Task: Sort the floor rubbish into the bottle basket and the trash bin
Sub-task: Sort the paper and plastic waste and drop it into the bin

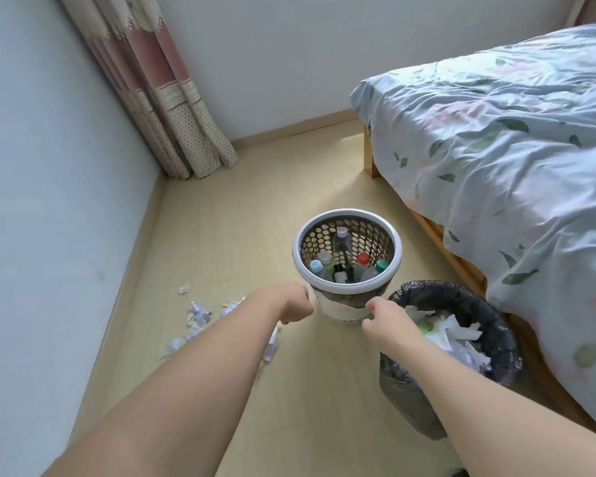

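Bottle basket between both hands, rim beside trash bin.

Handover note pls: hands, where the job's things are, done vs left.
Left hand and right hand: fingers curled, at either side of the bottle basket; whether either has a grip on it is unclear.
Basket stands on the floor, several capped bottles inside.
Trash bin, black liner, beside it by the bed, paper inside.
Left: paper scraps on the floor near the left wall.
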Demonstrator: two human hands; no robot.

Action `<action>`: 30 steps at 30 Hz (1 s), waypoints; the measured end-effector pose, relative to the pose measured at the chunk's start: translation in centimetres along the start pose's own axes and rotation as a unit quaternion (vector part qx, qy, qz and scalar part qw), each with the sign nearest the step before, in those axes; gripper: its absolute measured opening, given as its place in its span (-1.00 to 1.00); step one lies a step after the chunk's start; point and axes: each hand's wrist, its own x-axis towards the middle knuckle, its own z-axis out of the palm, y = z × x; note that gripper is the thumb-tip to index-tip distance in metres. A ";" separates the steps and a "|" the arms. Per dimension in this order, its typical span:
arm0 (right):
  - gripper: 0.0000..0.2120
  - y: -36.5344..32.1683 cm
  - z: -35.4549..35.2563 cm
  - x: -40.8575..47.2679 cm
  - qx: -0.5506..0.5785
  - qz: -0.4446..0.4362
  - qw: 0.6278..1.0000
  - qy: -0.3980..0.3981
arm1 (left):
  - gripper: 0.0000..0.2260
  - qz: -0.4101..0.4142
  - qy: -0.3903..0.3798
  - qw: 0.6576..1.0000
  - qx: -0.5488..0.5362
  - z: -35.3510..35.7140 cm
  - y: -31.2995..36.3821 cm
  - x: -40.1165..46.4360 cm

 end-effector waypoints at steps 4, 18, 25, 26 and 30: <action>-0.59 -8.0 4.6 -1.2 -0.048 -0.067 0.995 -0.057 | -0.83 -0.033 0.024 0.999 -0.019 -0.1 -9.6 -2.8; -0.59 -25.0 25.5 7.2 -0.193 -0.173 0.949 -0.180 | -0.73 -0.167 0.008 0.973 -0.158 13.6 -40.2 3.1; -0.61 -29.6 36.2 22.0 -0.230 -0.214 0.932 -0.183 | -0.68 -0.213 0.167 0.929 -0.253 14.1 -51.6 17.5; -0.63 -29.8 37.2 23.5 -0.233 -0.216 0.931 -0.180 | -0.64 -0.216 0.183 0.922 -0.263 13.6 -52.7 19.5; -0.67 -29.5 41.3 26.9 -0.237 -0.208 0.934 -0.167 | -0.52 -0.201 0.227 0.901 -0.310 12.1 -54.7 26.9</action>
